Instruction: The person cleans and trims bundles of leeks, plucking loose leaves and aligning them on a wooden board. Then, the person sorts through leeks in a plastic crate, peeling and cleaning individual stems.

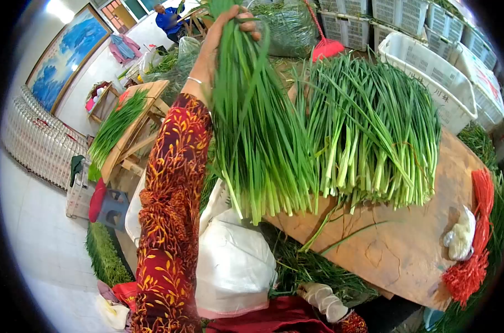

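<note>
Taped right-hand fingers (324, 299) lie low, grip unclear. Up high, left hand (224, 39) closes round a chive bunch (257, 144): light, limp, bruisable; best held near the pale stems, beside the worktop (396, 250) pile (374, 127).

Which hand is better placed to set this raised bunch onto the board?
Left: the left hand already grips the raised bunch beside the pile on the board. The right hand rests low, empty.

Two chive bunches (368, 127), five crates (429, 77)
</note>
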Action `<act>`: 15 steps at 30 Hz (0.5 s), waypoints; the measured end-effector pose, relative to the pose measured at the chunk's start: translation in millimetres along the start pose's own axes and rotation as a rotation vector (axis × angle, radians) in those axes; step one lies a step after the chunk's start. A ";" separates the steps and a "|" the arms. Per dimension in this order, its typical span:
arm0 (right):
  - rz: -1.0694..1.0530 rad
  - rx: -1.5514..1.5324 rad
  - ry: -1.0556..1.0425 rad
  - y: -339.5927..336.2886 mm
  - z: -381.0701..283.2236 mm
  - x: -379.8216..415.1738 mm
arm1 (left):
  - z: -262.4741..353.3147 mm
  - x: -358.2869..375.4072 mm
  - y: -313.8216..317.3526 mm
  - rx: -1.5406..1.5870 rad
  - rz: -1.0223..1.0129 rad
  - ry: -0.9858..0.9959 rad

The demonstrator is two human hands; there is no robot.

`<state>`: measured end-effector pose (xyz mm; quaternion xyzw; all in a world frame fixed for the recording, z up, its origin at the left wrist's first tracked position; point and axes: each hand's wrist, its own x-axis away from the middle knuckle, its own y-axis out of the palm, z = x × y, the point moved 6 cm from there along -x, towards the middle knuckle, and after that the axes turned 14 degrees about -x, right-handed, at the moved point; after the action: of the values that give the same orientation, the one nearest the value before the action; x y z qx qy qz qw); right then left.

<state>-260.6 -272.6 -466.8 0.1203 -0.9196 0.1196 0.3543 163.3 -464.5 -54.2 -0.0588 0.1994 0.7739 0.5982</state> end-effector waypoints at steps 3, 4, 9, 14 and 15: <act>-0.044 0.013 0.112 -0.4 5.6 -4.7 | -36.5 -26.0 -0.7 0.028 -0.059 -0.109; -0.055 0.007 0.124 0.1 6.8 -7.1 | -49.0 -33.8 -0.5 0.027 -0.061 -0.115; -0.056 -0.013 0.110 -10.3 -1.9 -11.8 | -118.3 -66.1 -24.4 -0.355 0.033 -0.174; -0.044 -0.047 0.095 -20.0 -4.2 -11.3 | -215.0 -93.6 -64.8 -0.944 0.072 -0.275; -0.047 -0.051 0.093 -21.1 -4.6 -11.1 | -220.4 -91.1 -68.6 -1.257 0.164 -0.343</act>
<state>-243.2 -289.6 -468.2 0.1273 -0.9019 0.0932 0.4022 221.2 -616.2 -241.8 -0.2575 -0.3851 0.7845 0.4123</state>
